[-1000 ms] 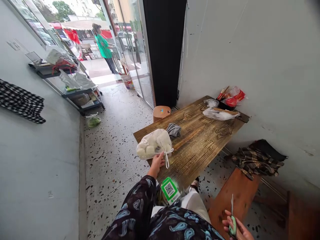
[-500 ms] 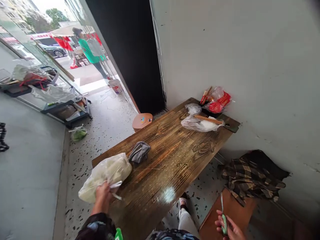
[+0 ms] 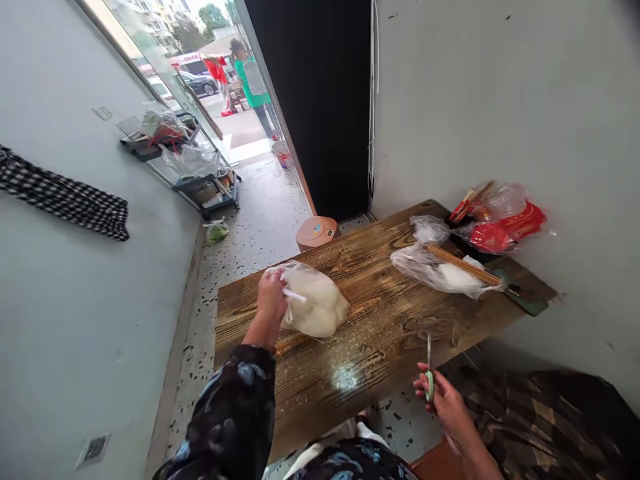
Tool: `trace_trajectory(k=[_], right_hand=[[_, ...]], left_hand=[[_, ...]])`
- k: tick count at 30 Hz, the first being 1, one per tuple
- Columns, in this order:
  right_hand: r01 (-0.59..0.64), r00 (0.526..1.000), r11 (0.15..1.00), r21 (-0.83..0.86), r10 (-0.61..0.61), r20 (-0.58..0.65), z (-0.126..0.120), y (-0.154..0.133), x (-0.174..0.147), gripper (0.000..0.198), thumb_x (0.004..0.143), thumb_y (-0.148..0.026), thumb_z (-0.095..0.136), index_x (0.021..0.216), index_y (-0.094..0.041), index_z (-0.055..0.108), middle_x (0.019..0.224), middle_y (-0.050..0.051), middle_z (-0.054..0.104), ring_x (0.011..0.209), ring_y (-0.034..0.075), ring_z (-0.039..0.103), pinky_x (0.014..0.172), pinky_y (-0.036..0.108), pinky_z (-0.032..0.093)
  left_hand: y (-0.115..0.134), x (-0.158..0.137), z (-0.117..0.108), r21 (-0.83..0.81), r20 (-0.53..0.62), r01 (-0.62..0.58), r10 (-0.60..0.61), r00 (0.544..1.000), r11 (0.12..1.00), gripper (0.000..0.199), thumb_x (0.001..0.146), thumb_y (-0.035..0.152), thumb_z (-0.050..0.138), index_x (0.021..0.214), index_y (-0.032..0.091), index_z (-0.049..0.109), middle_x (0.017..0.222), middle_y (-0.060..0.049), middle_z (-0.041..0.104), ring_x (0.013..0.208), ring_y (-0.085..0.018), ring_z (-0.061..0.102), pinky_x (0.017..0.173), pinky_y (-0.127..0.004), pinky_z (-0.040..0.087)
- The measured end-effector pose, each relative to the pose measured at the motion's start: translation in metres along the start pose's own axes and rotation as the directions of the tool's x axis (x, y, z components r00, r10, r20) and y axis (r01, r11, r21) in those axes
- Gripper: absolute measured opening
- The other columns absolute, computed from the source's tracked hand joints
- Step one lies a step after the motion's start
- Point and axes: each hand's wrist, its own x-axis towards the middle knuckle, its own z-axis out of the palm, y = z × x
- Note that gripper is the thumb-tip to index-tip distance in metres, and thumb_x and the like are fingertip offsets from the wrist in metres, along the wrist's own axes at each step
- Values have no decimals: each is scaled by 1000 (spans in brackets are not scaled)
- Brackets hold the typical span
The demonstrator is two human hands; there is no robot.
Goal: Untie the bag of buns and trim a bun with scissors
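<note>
My left hand [image 3: 271,299] is closed on the gathered, tied neck of a plastic bag [image 3: 320,305]. Pale, rounded, lumpy contents show through the bag, and it is over the left part of the wooden table [image 3: 360,367]. A white loose end sticks out beside my fingers. In my right hand [image 3: 447,400], near the table's front edge, are scissors [image 3: 429,385] with light green handles, their narrow blades pointing up and away from me. The grey cloth seen earlier on the table is out of sight, possibly behind the bag.
At the table's right end lie a clear bag [image 3: 425,267] with chopsticks [image 3: 460,265] on it, red packaging [image 3: 505,227] and a green board [image 3: 530,303]. A pinkish bin [image 3: 316,232] stands behind the table. Checked fabric [image 3: 540,427] is at lower right; a loaded cart [image 3: 200,187] stands by the doorway.
My left hand has moved the plastic bag from the table's left end farther onto the tabletop. My right hand has risen with the scissors toward the table edge. The view has turned left.
</note>
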Motion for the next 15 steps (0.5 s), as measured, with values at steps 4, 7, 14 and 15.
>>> trace_trajectory(k=[4, 7, 14, 15], right_hand=[[204, 978, 968, -147, -195, 72, 31, -38, 48, 71, 66, -59, 67, 122, -15, 58, 88, 9, 73, 75, 22, 68, 55, 26, 44], [364, 925, 850, -380, -379, 39, 42, -52, 87, 62, 75, -55, 58, 123, -14, 58, 102, 13, 72, 90, 26, 67, 71, 33, 50], [432, 812, 368, -824, -557, 177, 17, -55, 193, 57, 87, -36, 45, 138, -13, 42, 126, 17, 62, 113, 27, 59, 95, 40, 44], [449, 778, 266, -853, -586, 227, 14, -58, 209, 56, 88, -35, 44, 140, -13, 41, 129, 17, 60, 117, 28, 56, 97, 41, 42]], left_hand=[[-34, -5, 48, -30, 66, 134, -132, 989, 991, 21, 75, 33, 66, 85, 15, 61, 66, 2, 58, 50, -7, 45, 49, -19, 37], [-62, -28, 75, -11, 164, 253, -248, 955, 967, 26, 66, 36, 72, 74, 15, 59, 57, 4, 52, 49, -7, 41, 48, -19, 33], [-126, -76, 79, -73, 99, 442, -435, 895, 894, 34, 63, 39, 78, 74, 16, 55, 59, 5, 52, 52, -7, 43, 48, -19, 32], [-133, -83, 77, -111, 92, 489, -481, 872, 865, 35, 63, 38, 79, 78, 16, 56, 60, 4, 53, 51, -6, 44, 47, -19, 31]])
